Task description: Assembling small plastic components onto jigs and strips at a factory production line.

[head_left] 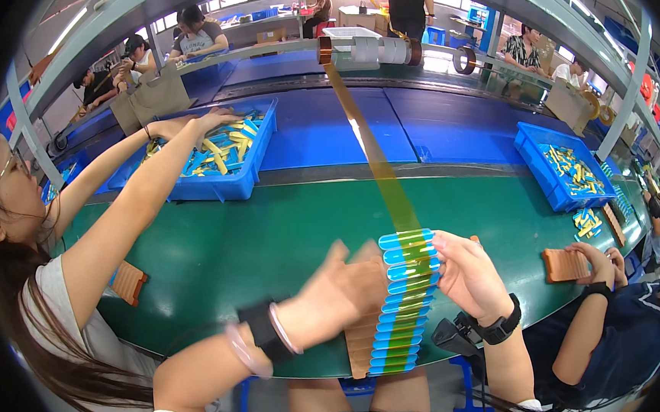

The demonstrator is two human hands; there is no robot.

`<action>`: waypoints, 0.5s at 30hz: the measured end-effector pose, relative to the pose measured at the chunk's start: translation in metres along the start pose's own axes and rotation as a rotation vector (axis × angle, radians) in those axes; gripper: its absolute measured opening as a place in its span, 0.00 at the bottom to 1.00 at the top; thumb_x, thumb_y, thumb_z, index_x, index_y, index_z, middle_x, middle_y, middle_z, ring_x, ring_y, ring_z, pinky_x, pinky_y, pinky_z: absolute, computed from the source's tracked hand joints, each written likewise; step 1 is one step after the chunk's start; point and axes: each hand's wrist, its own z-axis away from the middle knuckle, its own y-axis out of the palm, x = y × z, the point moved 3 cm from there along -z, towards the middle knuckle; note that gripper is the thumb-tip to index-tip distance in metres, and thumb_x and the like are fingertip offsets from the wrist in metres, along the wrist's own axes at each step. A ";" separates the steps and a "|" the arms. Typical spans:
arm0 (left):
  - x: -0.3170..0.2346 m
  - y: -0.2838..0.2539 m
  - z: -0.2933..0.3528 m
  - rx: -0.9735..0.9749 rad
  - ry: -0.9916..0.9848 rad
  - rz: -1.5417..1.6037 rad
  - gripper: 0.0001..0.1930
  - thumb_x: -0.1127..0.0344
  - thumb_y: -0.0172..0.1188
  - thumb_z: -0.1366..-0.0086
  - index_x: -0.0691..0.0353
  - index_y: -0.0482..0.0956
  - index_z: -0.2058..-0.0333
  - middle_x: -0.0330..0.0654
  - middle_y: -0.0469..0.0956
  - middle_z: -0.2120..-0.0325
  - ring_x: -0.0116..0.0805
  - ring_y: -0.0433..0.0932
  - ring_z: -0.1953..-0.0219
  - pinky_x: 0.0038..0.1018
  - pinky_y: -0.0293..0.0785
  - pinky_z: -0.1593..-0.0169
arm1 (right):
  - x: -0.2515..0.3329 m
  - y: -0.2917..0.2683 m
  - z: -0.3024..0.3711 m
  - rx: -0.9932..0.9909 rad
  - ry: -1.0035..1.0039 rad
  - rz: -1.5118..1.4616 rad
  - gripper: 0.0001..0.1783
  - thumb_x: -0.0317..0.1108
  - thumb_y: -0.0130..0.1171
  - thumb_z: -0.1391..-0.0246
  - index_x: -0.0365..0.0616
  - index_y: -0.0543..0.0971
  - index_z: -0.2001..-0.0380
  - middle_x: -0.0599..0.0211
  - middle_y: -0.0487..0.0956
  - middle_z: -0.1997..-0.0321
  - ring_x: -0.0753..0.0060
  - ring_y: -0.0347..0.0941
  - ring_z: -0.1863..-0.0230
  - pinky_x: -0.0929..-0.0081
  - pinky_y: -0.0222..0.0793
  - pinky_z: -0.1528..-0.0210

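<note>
A column of flat blue strips with rounded ends [398, 287] lies side by side in front of me. Beneath them, a brown grooved block [357, 347] shows along the left side. Translucent yellow tape [379, 168] crosses the strips lengthwise and stretches up from a roll [324, 51] on the overhead bar. My right hand [469, 277] is closed, thumb and fingers pinching the right end of the farthest blue strip beside the tape. On the left side of the column, my left hand [339, 286] is smeared by motion, and its fingers cannot be read clearly.
On my left, a person reaches into a blue bin [244, 177] of blue and yellow pieces. Another blue bin [565, 170] stands at right, near a co-worker holding a brown block [566, 264]. Blue panels [317, 130] lie beyond the green table [300, 216].
</note>
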 end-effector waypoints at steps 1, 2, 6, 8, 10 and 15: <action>-0.024 0.021 0.011 0.042 0.103 -0.023 0.18 0.68 0.47 0.50 0.59 0.67 0.58 0.42 0.64 0.53 0.40 0.59 0.48 0.42 0.60 0.53 | -0.003 -0.002 0.000 -0.027 0.043 0.056 0.17 0.33 0.44 0.45 0.34 0.65 0.55 0.66 0.73 0.62 0.78 0.69 0.62 0.81 0.64 0.60; -0.039 0.041 0.020 0.084 0.204 -0.045 0.20 0.69 0.45 0.49 0.58 0.65 0.54 0.42 0.62 0.50 0.42 0.57 0.45 0.46 0.59 0.52 | -0.007 -0.005 0.000 -0.022 0.040 0.052 0.17 0.33 0.44 0.45 0.34 0.65 0.55 0.66 0.73 0.62 0.78 0.69 0.62 0.81 0.64 0.60; -0.036 0.014 0.023 0.196 0.071 0.367 0.24 0.72 0.46 0.50 0.57 0.61 0.51 0.42 0.57 0.46 0.45 0.54 0.43 0.48 0.58 0.50 | -0.026 -0.012 0.009 -0.106 0.018 0.926 0.39 0.38 0.54 0.52 0.32 0.46 0.45 0.45 0.53 0.42 0.56 0.55 0.43 0.67 0.53 0.45; -0.023 0.014 0.035 0.184 -0.175 0.257 0.26 0.75 0.50 0.53 0.56 0.62 0.51 0.43 0.58 0.48 0.46 0.55 0.44 0.49 0.59 0.51 | -0.012 -0.005 0.027 -0.193 -0.257 1.382 0.39 0.36 0.55 0.54 0.32 0.47 0.45 0.43 0.50 0.42 0.51 0.46 0.39 0.66 0.46 0.41; 0.006 0.014 0.055 0.306 -0.428 0.205 0.30 0.76 0.56 0.60 0.59 0.62 0.52 0.43 0.60 0.51 0.48 0.57 0.46 0.46 0.60 0.50 | -0.002 0.001 0.046 -0.205 -0.231 1.246 0.39 0.33 0.55 0.55 0.32 0.47 0.45 0.44 0.50 0.42 0.52 0.44 0.38 0.66 0.42 0.40; 0.093 0.021 0.113 0.316 -0.685 0.106 0.37 0.74 0.61 0.68 0.63 0.60 0.52 0.50 0.62 0.54 0.51 0.60 0.50 0.35 0.59 0.46 | 0.000 -0.022 0.085 -0.482 -0.279 1.078 0.38 0.27 0.55 0.57 0.33 0.48 0.45 0.48 0.52 0.42 0.57 0.48 0.40 0.68 0.43 0.41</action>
